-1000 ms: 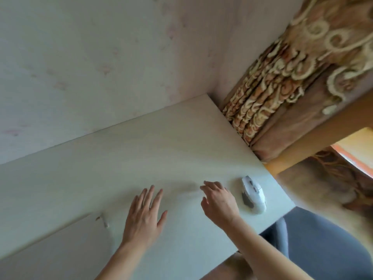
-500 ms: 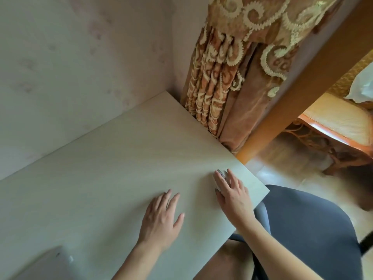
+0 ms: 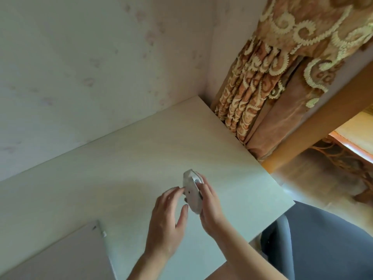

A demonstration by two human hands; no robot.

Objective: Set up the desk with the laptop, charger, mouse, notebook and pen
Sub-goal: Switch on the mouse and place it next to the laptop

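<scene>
The right hand (image 3: 210, 209) grips the white mouse (image 3: 192, 194) above the pale worktop (image 3: 141, 158), turned on its side so its underside faces left; the fingers wrap over the top shell at the mouse's 3 o'clock side. The left hand (image 3: 166, 217) is spread loosely at the mouse's 8 o'clock, its fingertips (image 3: 177, 189) touching or just short of the underside, which cannot be settled, and it clasps nothing. The mouse sits near the worktop's right front corner, clear of the surface. A closed pale laptop (image 3: 60, 253) lies flat at 7 o'clock from the hands, well apart. A patterned brown curtain (image 3: 262, 87) hangs at 1 o'clock beside the worktop's far right edge, and a grey chair (image 3: 323, 239) stands at 4 o'clock.
</scene>
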